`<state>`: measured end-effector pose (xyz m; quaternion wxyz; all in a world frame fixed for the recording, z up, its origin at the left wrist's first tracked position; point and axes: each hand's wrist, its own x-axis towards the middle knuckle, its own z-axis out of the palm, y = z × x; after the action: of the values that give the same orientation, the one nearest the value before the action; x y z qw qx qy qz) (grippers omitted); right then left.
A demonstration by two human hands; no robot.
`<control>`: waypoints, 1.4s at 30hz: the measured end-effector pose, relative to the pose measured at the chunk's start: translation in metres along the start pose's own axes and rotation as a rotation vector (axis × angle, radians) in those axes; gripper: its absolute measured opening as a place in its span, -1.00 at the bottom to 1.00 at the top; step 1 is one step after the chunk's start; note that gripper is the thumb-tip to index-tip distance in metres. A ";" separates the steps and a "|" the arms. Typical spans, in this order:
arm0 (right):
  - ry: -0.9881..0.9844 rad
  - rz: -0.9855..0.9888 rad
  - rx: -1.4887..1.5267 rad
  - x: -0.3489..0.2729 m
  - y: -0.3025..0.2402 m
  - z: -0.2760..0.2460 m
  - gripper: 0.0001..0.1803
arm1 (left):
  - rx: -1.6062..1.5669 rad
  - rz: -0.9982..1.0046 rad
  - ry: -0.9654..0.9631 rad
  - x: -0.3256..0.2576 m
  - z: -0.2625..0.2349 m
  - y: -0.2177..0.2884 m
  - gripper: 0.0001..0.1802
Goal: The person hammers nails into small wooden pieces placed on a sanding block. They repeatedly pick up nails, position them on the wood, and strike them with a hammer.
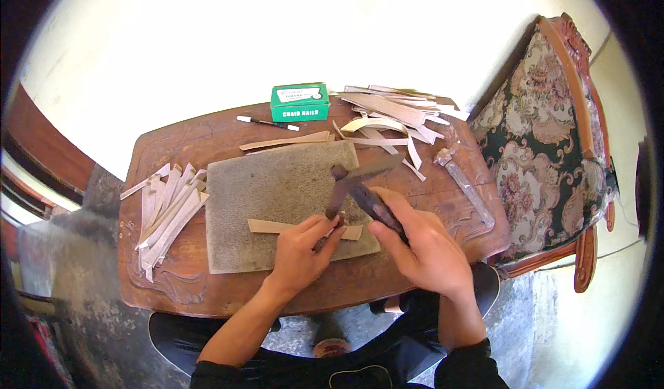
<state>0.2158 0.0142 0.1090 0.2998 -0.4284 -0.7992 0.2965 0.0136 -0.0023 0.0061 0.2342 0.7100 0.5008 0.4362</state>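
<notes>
Fingers [389,242] of the right hand [436,254] are wrapped round the dark handle of a hammer-like tool [362,192], raised toward three o'clock of the grey-brown pad [270,181], its metal head slanting above the pad's edge. The left hand [301,254] lies at five o'clock, over a pale strip [264,227] on the near part of the pad; both ends of the strip show past the hand. Its thumb and forefinger come near each other beside the tool's lower end, but I cannot tell whether they are closed on anything small.

At nine o'clock, a bundle of pale strips [173,212] lies on the wooden surface [190,130], just beside the pad. At twelve o'clock come a single tan strip [285,141], then a black-and-white marker [268,123] and a green box [299,103]. A heap of strips [387,109] sits between one and two o'clock. Near three o'clock lies a greyish bar with a lumpy end [467,188]; beyond, toward two o'clock, stands a floral chair [536,140].
</notes>
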 end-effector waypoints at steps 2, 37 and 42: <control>0.022 0.110 0.209 0.007 0.015 0.013 -0.55 | -0.043 0.043 0.073 -0.001 0.006 -0.007 -0.83; 0.120 0.403 0.803 0.037 0.085 0.077 -0.57 | -0.182 -0.218 0.007 0.012 0.002 0.001 -0.87; 0.111 0.396 0.874 0.037 0.087 0.080 -0.62 | -0.041 -0.051 0.042 0.008 0.005 0.001 -0.87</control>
<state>0.1841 0.0686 0.0026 0.4316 -0.4215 -0.4858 0.6325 0.0190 0.0056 0.0075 0.2490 0.6830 0.5143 0.4549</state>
